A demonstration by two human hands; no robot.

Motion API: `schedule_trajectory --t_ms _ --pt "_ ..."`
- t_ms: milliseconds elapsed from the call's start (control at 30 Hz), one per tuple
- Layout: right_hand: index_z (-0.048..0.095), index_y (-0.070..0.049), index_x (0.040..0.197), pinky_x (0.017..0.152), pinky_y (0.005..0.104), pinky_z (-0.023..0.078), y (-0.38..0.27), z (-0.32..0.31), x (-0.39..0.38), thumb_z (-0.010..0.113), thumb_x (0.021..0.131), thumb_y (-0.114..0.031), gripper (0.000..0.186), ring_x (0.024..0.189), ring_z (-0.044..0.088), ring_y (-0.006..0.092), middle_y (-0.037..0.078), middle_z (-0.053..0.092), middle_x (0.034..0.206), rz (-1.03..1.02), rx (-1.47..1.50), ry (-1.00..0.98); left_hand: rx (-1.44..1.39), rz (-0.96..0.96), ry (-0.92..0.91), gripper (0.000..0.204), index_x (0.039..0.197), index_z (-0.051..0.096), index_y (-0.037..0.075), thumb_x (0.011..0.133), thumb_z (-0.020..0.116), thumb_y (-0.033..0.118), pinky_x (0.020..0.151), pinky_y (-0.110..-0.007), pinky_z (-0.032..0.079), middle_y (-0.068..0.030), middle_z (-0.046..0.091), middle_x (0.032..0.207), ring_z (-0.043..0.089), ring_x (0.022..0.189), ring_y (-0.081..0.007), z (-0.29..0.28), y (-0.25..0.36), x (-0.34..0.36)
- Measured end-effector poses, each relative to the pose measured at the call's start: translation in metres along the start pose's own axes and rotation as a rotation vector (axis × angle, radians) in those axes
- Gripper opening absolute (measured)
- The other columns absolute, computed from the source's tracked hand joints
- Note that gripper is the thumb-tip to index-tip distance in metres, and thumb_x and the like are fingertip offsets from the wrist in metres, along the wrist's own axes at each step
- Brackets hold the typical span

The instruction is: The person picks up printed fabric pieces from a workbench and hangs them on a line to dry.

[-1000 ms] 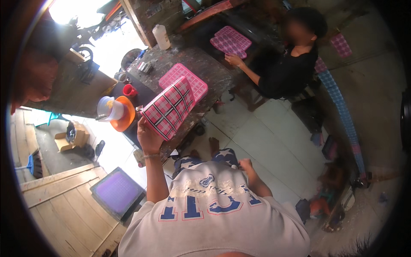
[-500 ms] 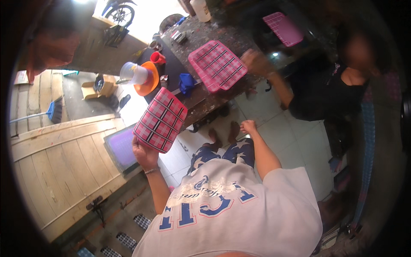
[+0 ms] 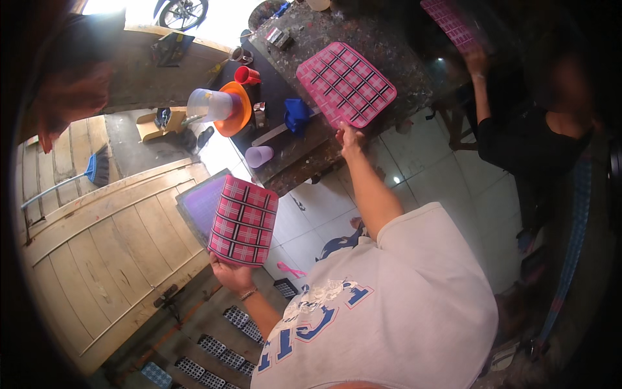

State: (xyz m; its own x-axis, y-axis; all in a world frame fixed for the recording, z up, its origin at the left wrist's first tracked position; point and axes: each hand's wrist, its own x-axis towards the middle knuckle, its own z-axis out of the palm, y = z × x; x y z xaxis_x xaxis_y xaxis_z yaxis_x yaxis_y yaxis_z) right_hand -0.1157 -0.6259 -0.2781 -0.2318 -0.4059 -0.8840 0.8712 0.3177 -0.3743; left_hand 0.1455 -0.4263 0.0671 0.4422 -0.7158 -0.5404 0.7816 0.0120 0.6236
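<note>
My left hand (image 3: 232, 277) grips the lower edge of a pink plaid panel (image 3: 243, 223) with rounded corners and black and white lines. It is held up left of the table. My right hand (image 3: 350, 139) reaches forward to the table's near edge, its fingers closed at the near corner of a second pink plaid panel (image 3: 350, 84). That panel lies on the dark, paint-spotted table (image 3: 405, 65); its far part is away from my hand. Whether it is one sheet or a stack, I cannot tell.
A co-worker's hand (image 3: 477, 63) holds another pink panel (image 3: 450, 26) at the far right. On the table stand a red cup (image 3: 247, 75), an orange dish (image 3: 236, 110), a clear plastic container (image 3: 210, 106), a lilac cup (image 3: 259, 156) and a blue object (image 3: 296, 117). A purple framed screen (image 3: 193, 201) is behind my left hand.
My right hand has gone from beside my body to the panel on the table. My left hand has lowered with its panel. The co-worker's hand has moved from the table panel to the far pink one.
</note>
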Motion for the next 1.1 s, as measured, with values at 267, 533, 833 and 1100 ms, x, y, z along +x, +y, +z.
schedule_trajectory --t_ms 267,533,833,1100 --pt "0.056 -0.004 0.083 0.049 0.0246 0.05 -0.033 -0.023 -0.005 0.065 0.081 -0.018 0.016 0.058 0.059 0.012 0.003 0.06 0.069 -0.071 0.104 -0.031 0.02 -0.04 -0.009 0.034 0.115 0.056 0.007 0.093 0.038 0.026 0.104 -0.052 0.027 -0.0091 0.055 0.123 0.045 0.119 -0.0262 -0.005 0.001 0.004" --pt "0.059 -0.003 0.081 0.054 0.0253 0.053 -0.063 -0.077 0.005 0.058 0.085 -0.012 0.009 0.059 0.061 0.0141 0.006 0.063 0.071 -0.159 -0.368 -0.305 0.096 -0.073 -0.007 0.038 0.122 0.05 0.006 0.094 0.036 0.027 0.104 -0.051 0.028 -0.0118 0.052 0.126 0.045 0.12 -0.0273 0.007 -0.007 0.012" --pt "0.057 -0.013 0.094 0.063 0.0296 0.05 -0.084 -0.09 0.009 0.074 0.075 -0.029 0.029 0.076 0.058 0.0127 -0.001 0.062 0.087 -0.035 -0.06 -0.244 0.068 -0.15 -0.132 0.04 0.122 0.049 0.004 0.094 0.036 0.029 0.104 -0.052 0.028 -0.013 0.051 0.128 0.044 0.12 -0.029 0.007 -0.014 0.01" --pt "0.039 -0.009 0.124 0.057 0.0264 0.049 0.018 -0.006 0.013 0.075 0.074 -0.03 0.065 0.073 0.054 0.0125 0.002 0.057 0.092 0.105 -0.162 0.007 0.067 -0.089 -0.028 0.04 0.123 0.049 0.004 0.094 0.036 0.028 0.106 -0.052 0.025 -0.013 0.049 0.13 0.042 0.122 -0.0287 -0.006 -0.006 0.002"
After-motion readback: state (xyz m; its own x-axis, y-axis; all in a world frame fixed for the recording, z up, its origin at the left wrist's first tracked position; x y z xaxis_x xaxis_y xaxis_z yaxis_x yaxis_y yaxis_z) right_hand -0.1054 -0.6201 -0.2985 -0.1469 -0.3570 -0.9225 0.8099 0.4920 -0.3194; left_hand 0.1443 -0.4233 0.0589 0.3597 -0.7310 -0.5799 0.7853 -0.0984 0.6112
